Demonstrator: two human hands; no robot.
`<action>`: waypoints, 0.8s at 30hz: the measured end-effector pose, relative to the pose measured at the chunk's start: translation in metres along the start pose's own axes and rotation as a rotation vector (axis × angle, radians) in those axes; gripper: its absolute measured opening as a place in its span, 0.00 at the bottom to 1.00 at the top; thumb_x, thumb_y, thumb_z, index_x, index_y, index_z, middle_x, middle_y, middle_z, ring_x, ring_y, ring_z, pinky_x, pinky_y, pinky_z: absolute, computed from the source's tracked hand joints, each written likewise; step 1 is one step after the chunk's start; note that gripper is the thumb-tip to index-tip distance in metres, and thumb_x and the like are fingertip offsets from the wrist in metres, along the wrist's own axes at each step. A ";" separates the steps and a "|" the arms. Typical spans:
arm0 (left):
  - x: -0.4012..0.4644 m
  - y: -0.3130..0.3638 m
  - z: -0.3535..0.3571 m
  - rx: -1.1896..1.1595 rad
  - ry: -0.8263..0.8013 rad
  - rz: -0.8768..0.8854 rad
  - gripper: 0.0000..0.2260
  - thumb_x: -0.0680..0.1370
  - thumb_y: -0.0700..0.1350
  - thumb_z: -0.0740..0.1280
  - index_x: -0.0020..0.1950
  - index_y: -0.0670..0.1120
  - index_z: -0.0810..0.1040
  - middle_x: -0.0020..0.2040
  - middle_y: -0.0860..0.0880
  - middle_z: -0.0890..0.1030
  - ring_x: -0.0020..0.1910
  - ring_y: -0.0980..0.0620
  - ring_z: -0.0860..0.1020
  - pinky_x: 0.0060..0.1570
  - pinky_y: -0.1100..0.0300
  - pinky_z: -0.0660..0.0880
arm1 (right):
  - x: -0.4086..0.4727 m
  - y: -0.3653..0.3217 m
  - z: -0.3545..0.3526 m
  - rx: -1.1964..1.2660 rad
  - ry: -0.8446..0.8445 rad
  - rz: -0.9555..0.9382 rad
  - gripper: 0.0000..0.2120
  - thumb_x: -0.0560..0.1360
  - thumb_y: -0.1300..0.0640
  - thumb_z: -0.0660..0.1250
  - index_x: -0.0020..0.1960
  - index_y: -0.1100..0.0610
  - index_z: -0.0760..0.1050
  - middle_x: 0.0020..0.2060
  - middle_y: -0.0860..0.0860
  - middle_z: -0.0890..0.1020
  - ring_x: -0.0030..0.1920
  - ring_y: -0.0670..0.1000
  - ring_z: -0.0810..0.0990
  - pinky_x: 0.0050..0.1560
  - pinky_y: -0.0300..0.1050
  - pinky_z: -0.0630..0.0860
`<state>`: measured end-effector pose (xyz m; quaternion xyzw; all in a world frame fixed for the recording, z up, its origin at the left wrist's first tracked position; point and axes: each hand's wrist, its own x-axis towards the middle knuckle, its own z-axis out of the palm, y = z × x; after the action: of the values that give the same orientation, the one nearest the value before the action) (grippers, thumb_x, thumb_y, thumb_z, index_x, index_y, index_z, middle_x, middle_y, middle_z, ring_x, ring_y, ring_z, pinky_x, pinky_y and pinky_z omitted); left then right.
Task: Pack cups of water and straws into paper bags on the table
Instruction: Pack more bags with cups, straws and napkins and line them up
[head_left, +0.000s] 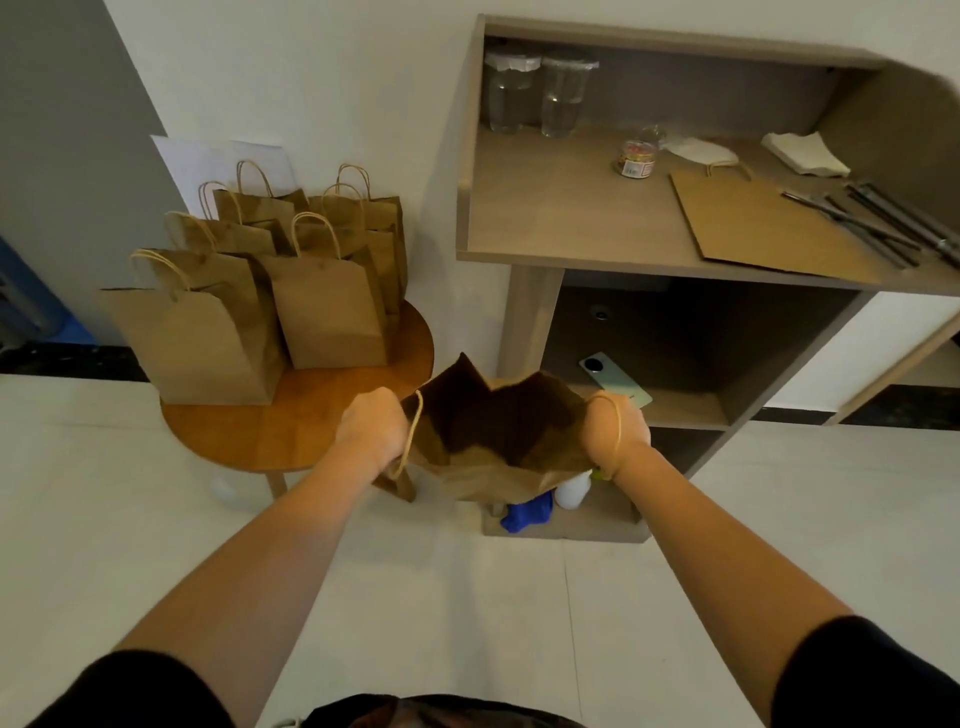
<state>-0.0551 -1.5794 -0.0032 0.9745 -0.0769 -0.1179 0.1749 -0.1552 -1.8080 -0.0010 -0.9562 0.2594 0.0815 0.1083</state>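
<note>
Paper bag (498, 447), brown and open at the top, hangs in the air between the round wooden table (311, 426) and the grey shelf unit (524, 322). The person's left hand (376, 428) is clenched on its left edge, and the right hand (618, 434) grips the right edge, with the handle loop around the wrist. On the table stand several upright paper bags (322, 306). On the upper shelf two cups of water (537, 96) stand side by side, well apart from a flat bag (769, 223) and dark straws (883, 223).
</note>
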 end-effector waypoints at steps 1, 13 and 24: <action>-0.001 0.002 0.002 0.011 -0.001 0.011 0.10 0.79 0.37 0.60 0.37 0.44 0.72 0.33 0.47 0.75 0.30 0.52 0.73 0.30 0.61 0.69 | 0.001 -0.003 0.002 0.007 0.007 -0.016 0.09 0.77 0.65 0.61 0.56 0.62 0.74 0.49 0.56 0.76 0.45 0.51 0.72 0.45 0.40 0.67; 0.012 -0.020 -0.016 -0.466 -0.638 -0.082 0.28 0.71 0.49 0.73 0.69 0.52 0.68 0.60 0.52 0.74 0.51 0.54 0.75 0.48 0.58 0.72 | 0.021 -0.036 -0.002 0.180 -0.171 -0.171 0.05 0.74 0.64 0.63 0.45 0.56 0.69 0.36 0.50 0.75 0.35 0.47 0.76 0.34 0.36 0.71; 0.056 -0.023 -0.015 -0.007 -0.126 0.058 0.16 0.73 0.53 0.69 0.58 0.49 0.73 0.47 0.51 0.76 0.46 0.51 0.74 0.42 0.56 0.72 | 0.061 -0.138 0.005 -0.042 -0.275 -0.422 0.07 0.74 0.65 0.61 0.38 0.58 0.71 0.35 0.54 0.75 0.41 0.58 0.79 0.40 0.50 0.76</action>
<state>0.0055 -1.5638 -0.0093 0.9618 -0.1154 -0.1743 0.1766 -0.0321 -1.7198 0.0044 -0.9711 0.0350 0.1917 0.1374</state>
